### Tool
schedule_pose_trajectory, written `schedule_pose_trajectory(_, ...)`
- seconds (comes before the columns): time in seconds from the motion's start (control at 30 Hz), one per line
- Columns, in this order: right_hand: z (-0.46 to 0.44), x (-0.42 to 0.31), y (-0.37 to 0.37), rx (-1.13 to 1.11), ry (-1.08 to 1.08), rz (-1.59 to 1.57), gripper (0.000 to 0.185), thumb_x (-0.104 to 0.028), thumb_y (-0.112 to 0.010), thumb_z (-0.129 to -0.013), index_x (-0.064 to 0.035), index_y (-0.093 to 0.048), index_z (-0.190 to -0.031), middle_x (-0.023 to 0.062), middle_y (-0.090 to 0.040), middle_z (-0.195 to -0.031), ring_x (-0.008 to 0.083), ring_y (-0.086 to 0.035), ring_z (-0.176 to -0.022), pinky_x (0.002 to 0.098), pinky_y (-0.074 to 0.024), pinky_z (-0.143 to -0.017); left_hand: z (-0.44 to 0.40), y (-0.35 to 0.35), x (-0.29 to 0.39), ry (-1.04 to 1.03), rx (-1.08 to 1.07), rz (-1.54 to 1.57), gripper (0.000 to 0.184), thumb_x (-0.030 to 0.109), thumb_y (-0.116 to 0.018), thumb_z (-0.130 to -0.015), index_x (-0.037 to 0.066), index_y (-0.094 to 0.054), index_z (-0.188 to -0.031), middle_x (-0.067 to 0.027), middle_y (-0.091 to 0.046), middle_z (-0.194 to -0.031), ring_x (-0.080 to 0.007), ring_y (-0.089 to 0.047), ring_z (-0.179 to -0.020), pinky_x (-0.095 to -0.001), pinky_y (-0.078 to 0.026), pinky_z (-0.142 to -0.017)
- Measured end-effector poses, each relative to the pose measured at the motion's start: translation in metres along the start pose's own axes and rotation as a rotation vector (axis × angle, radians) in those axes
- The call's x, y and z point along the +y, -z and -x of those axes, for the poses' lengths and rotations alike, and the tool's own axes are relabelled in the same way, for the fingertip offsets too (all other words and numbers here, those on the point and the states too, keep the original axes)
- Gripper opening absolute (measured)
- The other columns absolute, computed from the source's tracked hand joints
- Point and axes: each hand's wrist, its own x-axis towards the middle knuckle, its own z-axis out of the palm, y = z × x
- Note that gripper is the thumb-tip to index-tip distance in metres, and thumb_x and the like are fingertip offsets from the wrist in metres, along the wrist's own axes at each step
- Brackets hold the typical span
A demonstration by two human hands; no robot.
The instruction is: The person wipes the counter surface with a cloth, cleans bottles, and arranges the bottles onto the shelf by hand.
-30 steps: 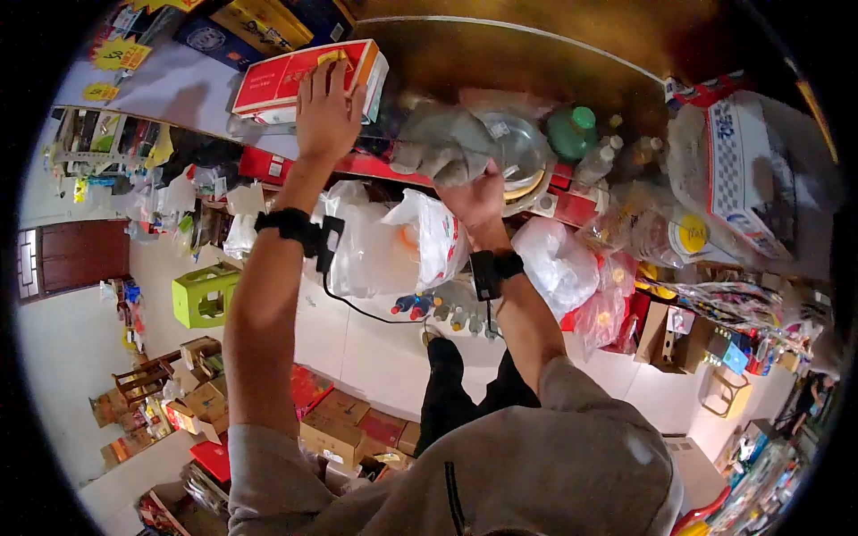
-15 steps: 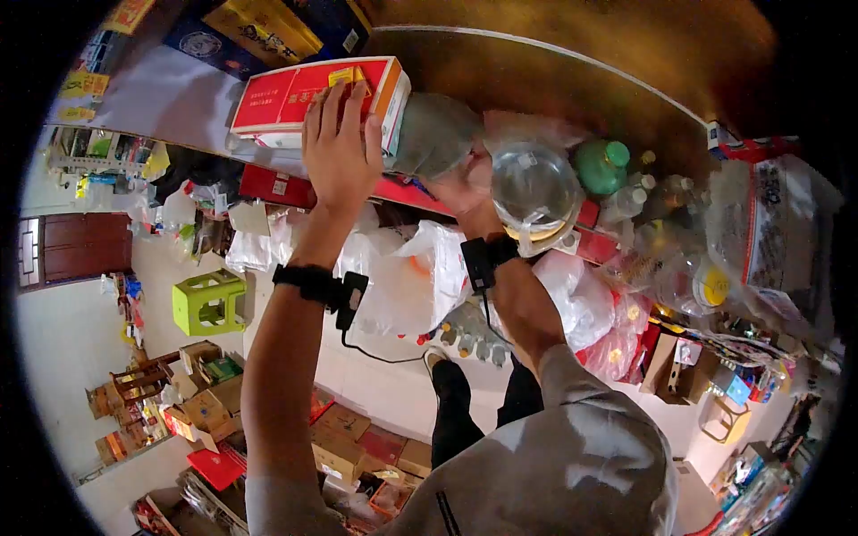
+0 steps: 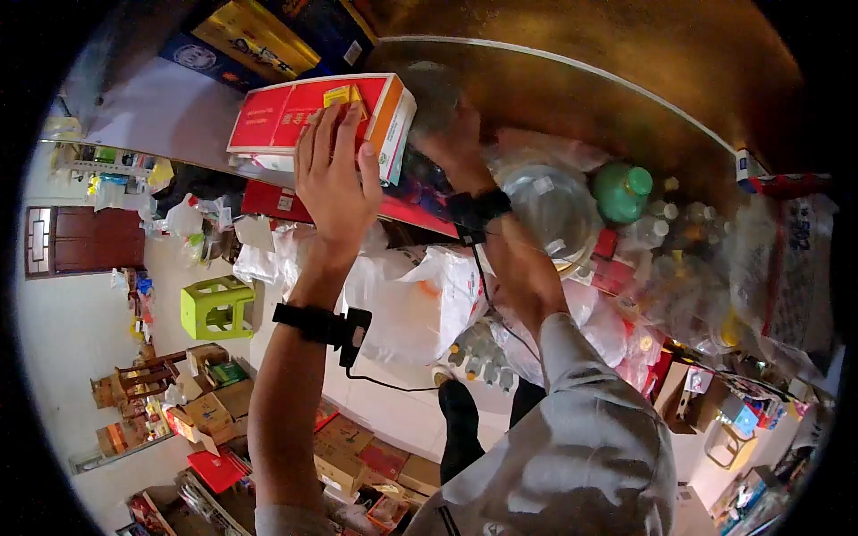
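Note:
My left hand [image 3: 338, 183] lies with spread fingers on the front part of a red and white box [image 3: 304, 116]; a small yellow packet [image 3: 344, 96] sits on the box near the fingertips. To the right of the box, my right hand [image 3: 454, 143] reaches toward the back of the shelf, at a dim grey cloth-like item [image 3: 424, 89]. Its fingers are dark and blurred, so its grip is unclear. Beside my right forearm is a round clear container [image 3: 551, 210], with a green bottle [image 3: 623, 192] farther right.
Blue and gold boxes [image 3: 259, 45] stand at the back left. White plastic bags [image 3: 402, 299] hang below the shelf edge. Small bottles [image 3: 483, 357] stand on the floor by my foot. A green stool [image 3: 217, 308] is at the left, cardboard boxes [image 3: 210, 415] lower left.
My right hand has moved farther back, carrying the grey item away from the round container to the space behind the red box. My left hand stays on the box. The view has shifted slightly.

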Motion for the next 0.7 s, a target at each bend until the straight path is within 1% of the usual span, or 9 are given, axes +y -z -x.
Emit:
schedule_pose_trajectory(0.03, -0.008, -0.002, 0.007, -0.006, -0.002, -0.005, 0.05, -0.039, -0.039, -0.1, -0.0077, -0.053, -0.136, 0.0126, -0.054, -0.143, 0.0308, -0.048, -0.133, 0.0488, -0.0349, -0.115, -0.001, 0.001, 0.0, -0.008, -0.001, -0.025, 0.041, 0.025, -0.042, -0.1, 0.002, -0.062, -0.127, -0.0186, -0.06, -0.133, -0.0391, -0.055, -0.123, -0.0489, -0.04, -0.107)
schedule_pose_trajectory(0.1, -0.023, -0.008, 0.022, -0.06, 0.013, 0.055, 0.049, -0.041, -0.037, -0.101, -0.0081, -0.057, -0.131, 0.0129, -0.062, -0.133, 0.0327, -0.056, -0.124, 0.0491, -0.0444, -0.107, -0.001, 0.0, 0.001, 0.001, 0.007, 0.0, 0.039, 0.023, -0.047, -0.096, 0.004, -0.062, -0.127, -0.0179, -0.06, -0.133, -0.0394, -0.055, -0.122, -0.0498, -0.039, -0.108)
schedule_pose_trajectory(0.13, -0.031, -0.01, 0.027, -0.065, 0.008, 0.051, 0.049, -0.041, -0.037, -0.101, -0.0081, -0.057, -0.131, 0.0129, -0.062, -0.133, 0.0327, -0.056, -0.124, 0.0491, -0.0444, -0.107, -0.001, 0.0, 0.0, 0.013, 0.013, 0.027, 0.039, 0.02, -0.053, -0.092, 0.006, -0.062, -0.127, -0.0172, -0.06, -0.132, -0.0397, -0.055, -0.121, -0.0506, -0.039, -0.108)
schedule_pose_trajectory(0.2, -0.042, -0.013, 0.046, -0.205, 0.074, 0.16, 0.05, -0.043, -0.043, -0.099, -0.0083, -0.062, -0.128, 0.0117, -0.063, -0.133, 0.0299, -0.056, -0.125, 0.0458, -0.0383, -0.112, -0.001, 0.0, 0.001, 0.007, 0.026, -0.003, 0.039, 0.02, -0.053, -0.092, 0.006, -0.062, -0.127, -0.0172, -0.06, -0.132, -0.0396, -0.055, -0.121, -0.0506, -0.039, -0.108)
schedule_pose_trajectory(0.23, -0.046, -0.015, 0.051, -0.198, 0.072, 0.156, 0.05, -0.043, -0.043, -0.099, -0.0083, -0.062, -0.128, 0.0117, -0.063, -0.133, 0.0299, -0.056, -0.125, 0.0458, -0.0383, -0.112, 0.001, -0.002, 0.002, 0.004, 0.04, -0.019, 0.038, 0.02, -0.053, -0.092, 0.005, -0.063, -0.126, -0.0172, -0.06, -0.132, -0.0395, -0.055, -0.121, -0.0506, -0.039, -0.107)
schedule_pose_trajectory(0.33, -0.039, -0.031, 0.056, -0.061, 0.03, 0.145, 0.051, -0.045, -0.042, -0.1, -0.0086, -0.061, -0.13, 0.0124, -0.062, -0.134, 0.0294, -0.055, -0.126, 0.0464, -0.0388, -0.111, 0.001, -0.004, -0.002, 0.0, 0.038, 0.01, 0.038, 0.02, -0.053, -0.092, 0.005, -0.063, -0.126, -0.0174, -0.06, -0.131, -0.0396, -0.055, -0.12, -0.0505, -0.04, -0.107)
schedule_pose_trajectory(0.4, -0.034, -0.042, 0.048, 0.114, 0.034, 0.252, 0.052, -0.044, -0.04, -0.101, -0.0092, -0.056, -0.136, 0.0113, -0.058, -0.14, 0.03, -0.052, -0.129, 0.0479, -0.0376, -0.112, 0.002, -0.004, -0.002, -0.005, 0.044, 0.016, 0.039, 0.02, -0.053, -0.092, 0.005, -0.063, -0.126, -0.0171, -0.06, -0.131, -0.0393, -0.055, -0.121, -0.0501, -0.04, -0.107)
schedule_pose_trajectory(0.53, 0.006, -0.079, 0.024, 0.046, 0.124, 0.526, 0.053, -0.043, -0.035, -0.103, -0.0093, -0.051, -0.141, 0.0111, -0.052, -0.145, 0.0329, -0.048, -0.133, 0.0499, -0.0348, -0.114, 0.0, -0.004, 0.0, -0.008, 0.041, 0.02, 0.039, 0.02, -0.053, -0.092, 0.005, -0.062, -0.127, -0.0165, -0.06, -0.131, -0.0381, -0.055, -0.121, -0.0492, -0.039, -0.107)
schedule_pose_trajectory(0.7, 0.064, -0.119, -0.056, 0.508, 0.345, 0.365, 0.054, -0.04, -0.03, -0.104, -0.008, -0.047, -0.144, 0.0136, -0.047, -0.151, 0.0362, -0.042, -0.138, 0.0522, -0.0277, -0.118, -0.001, -0.005, 0.001, -0.052, 0.045, -0.023, 0.038, 0.021, -0.049, -0.095, 0.005, -0.063, -0.126, -0.0165, -0.062, -0.13, -0.0373, -0.057, -0.121, -0.0479, -0.04, -0.107)
